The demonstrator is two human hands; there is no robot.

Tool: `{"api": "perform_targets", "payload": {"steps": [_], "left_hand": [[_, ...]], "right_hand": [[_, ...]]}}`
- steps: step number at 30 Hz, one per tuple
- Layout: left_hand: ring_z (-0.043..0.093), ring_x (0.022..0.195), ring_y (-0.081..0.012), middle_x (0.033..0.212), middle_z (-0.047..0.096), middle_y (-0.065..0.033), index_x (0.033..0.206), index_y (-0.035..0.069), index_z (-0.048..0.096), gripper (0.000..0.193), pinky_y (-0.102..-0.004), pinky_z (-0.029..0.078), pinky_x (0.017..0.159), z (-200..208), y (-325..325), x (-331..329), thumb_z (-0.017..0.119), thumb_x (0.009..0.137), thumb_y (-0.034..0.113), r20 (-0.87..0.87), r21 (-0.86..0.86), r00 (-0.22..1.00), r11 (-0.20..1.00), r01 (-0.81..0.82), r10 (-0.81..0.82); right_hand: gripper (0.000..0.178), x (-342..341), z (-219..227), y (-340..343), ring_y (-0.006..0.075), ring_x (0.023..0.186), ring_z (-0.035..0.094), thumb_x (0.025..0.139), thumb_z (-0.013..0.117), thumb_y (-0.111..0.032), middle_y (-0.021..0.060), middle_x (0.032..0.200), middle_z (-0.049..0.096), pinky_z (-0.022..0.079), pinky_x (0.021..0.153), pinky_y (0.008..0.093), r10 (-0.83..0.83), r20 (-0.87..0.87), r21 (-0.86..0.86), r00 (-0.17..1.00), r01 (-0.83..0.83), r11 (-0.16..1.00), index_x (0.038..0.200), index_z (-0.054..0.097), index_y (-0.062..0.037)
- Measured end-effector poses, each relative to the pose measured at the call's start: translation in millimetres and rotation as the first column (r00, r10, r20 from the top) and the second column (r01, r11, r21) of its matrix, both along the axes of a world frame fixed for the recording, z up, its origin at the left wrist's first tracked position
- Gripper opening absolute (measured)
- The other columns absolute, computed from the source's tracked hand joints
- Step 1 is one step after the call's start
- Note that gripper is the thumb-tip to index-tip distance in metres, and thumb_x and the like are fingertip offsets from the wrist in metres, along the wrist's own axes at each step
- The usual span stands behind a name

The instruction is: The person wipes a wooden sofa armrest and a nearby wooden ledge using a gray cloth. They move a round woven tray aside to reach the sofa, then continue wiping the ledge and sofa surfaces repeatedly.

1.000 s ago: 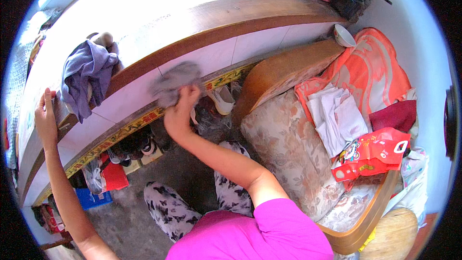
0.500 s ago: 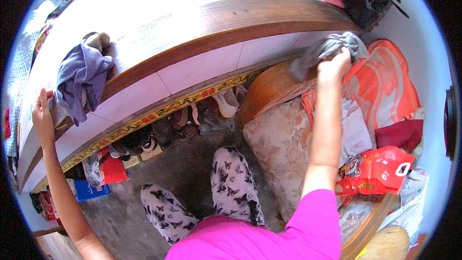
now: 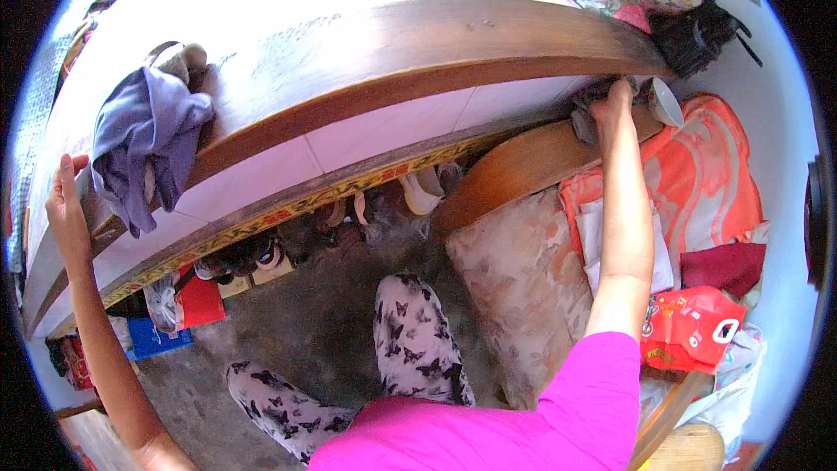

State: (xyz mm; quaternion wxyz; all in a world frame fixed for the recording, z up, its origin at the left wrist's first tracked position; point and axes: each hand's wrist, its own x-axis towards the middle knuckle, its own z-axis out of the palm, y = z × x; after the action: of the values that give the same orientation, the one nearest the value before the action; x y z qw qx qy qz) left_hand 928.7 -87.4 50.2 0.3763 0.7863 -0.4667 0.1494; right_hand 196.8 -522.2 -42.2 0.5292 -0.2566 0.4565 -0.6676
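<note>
My left hand (image 3: 68, 209) rests at the wooden rail's left end, its visible fingers stretched out and nothing held. Beside it, a blue-grey cloth (image 3: 150, 139) hangs crumpled over the broad wooden rail (image 3: 375, 35). My right hand (image 3: 615, 98) reaches to the far right, closed on a grey rag (image 3: 586, 113). The rag is bunched against the curved wooden chair top (image 3: 523, 161), just under the rail, and my hand and wrist partly cover it. Close to the right of that hand, a white cup (image 3: 665, 103) lies tilted on the wood.
An orange patterned blanket (image 3: 706, 174), a white folded cloth (image 3: 658, 249) and a red plastic packet (image 3: 693, 327) lie on the floral-cushioned chair (image 3: 514, 270). Several shoes (image 3: 423, 187) stand beneath the tiled bed base. A black bag (image 3: 697, 35) sits at the rail's right end.
My right hand, still holding the grey rag, has moved from above the chair top down toward the wood below the rail. The left hand stays at the rail; the view has shifted slightly.
</note>
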Motion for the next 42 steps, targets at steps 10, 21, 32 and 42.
{"api": "perform_targets", "payload": {"steps": [10, 21, 32, 42], "left_hand": [[0.066, 0.120, -0.0274, 0.123, 0.073, -0.0125, 0.121, 0.008, 0.073, 0.061, -0.0410, 0.044, 0.109, -11.9, -8.0, -33.4, 0.039, 0.108, 0.057, 0.191, -0.045, 0.965, 0.980, 0.192, -0.180], [0.058, 0.129, -0.0265, 0.136, 0.063, -0.0084, 0.136, 0.019, 0.061, 0.050, -0.0468, 0.051, 0.104, -2.8, 46.1, 15.6, 0.054, 0.103, 0.055, 0.637, -0.079, 0.763, 0.976, 0.202, -0.106], [0.048, 0.141, -0.0297, 0.147, 0.056, -0.0128, 0.150, 0.014, 0.051, 0.075, -0.0492, 0.045, 0.114, -19.3, 77.0, 118.9, 0.040, 0.102, 0.070, 0.603, 0.005, 0.784, 0.982, -0.189, 0.147], [0.056, 0.133, -0.0281, 0.139, 0.064, -0.0110, 0.143, 0.015, 0.059, 0.062, -0.0461, 0.046, 0.112, -38.0, 76.7, 101.4, 0.045, 0.105, 0.061, 0.495, -0.021, 0.860, 0.991, -0.129, 0.122]], "right_hand": [[0.039, 162.0, -8.8, 105.0, 0.0363, 0.123, 0.059, 0.103, 0.044, -0.028, 0.0112, 0.140, 0.062, 0.042, 0.111, 0.0583, 0.035, 0.125, -0.163, 0.991, -0.015, 0.986, 0.130, 0.064, -0.0086], [0.079, 494.7, -101.4, 348.3, 0.0466, 0.143, 0.030, 0.083, 0.058, 0.008, 0.0343, 0.151, 0.024, 0.022, 0.122, 0.0498, -0.323, -0.517, -0.212, 0.793, 0.247, 0.946, 0.153, 0.022, 0.0040], [0.035, 469.4, -57.3, 440.1, 0.0227, 0.116, 0.058, 0.093, 0.060, -0.003, 0.0082, 0.125, 0.062, 0.046, 0.103, 0.0359, -0.015, -0.276, -0.335, 0.961, -0.081, 0.939, 0.129, 0.060, -0.0030], [0.052, 407.2, -30.5, 293.3, 0.0403, 0.127, 0.051, 0.097, 0.054, -0.013, 0.0276, 0.142, 0.048, 0.040, 0.111, 0.0480, -0.196, -0.374, -0.125, 0.906, 0.160, 0.979, 0.143, 0.042, 0.0080]]}}
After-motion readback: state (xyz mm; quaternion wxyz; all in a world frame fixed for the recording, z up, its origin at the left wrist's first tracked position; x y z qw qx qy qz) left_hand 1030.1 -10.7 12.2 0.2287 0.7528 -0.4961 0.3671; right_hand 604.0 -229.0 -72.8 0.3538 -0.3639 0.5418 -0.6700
